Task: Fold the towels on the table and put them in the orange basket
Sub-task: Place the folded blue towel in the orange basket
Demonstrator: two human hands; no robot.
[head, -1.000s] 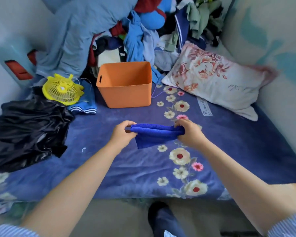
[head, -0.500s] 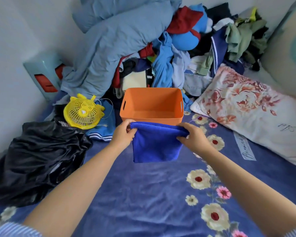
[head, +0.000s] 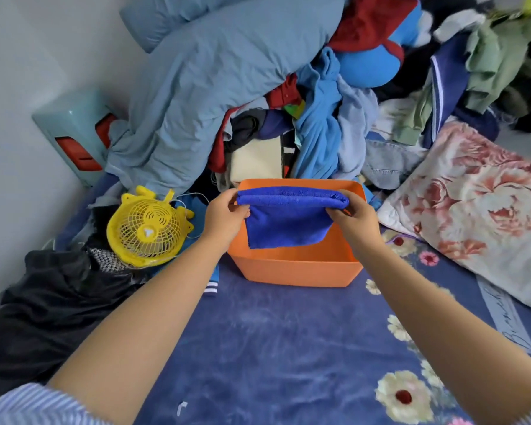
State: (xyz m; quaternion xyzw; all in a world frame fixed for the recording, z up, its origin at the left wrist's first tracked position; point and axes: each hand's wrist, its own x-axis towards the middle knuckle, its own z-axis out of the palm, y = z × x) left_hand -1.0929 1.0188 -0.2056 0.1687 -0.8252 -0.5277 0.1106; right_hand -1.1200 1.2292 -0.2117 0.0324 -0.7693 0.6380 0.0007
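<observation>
The left hand (head: 224,213) pinches one end of the folded, bright blue terry towel (head: 284,220) and the right hand (head: 354,220) pinches the other; the towel hangs between them above the open rectangular orange plastic basket (head: 295,269), its lower edge dipping inside. The basket stands on the dark blue flowered bedsheet (head: 282,348); a round yellow plastic fan (head: 147,230) lies just left of it; a floral pink pillow (head: 478,210) lies to the right

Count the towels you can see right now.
1: the blue towel, folded, gripped by the left hand and right hand over the orange basket. Others could be hidden in the clothes pile behind.
</observation>
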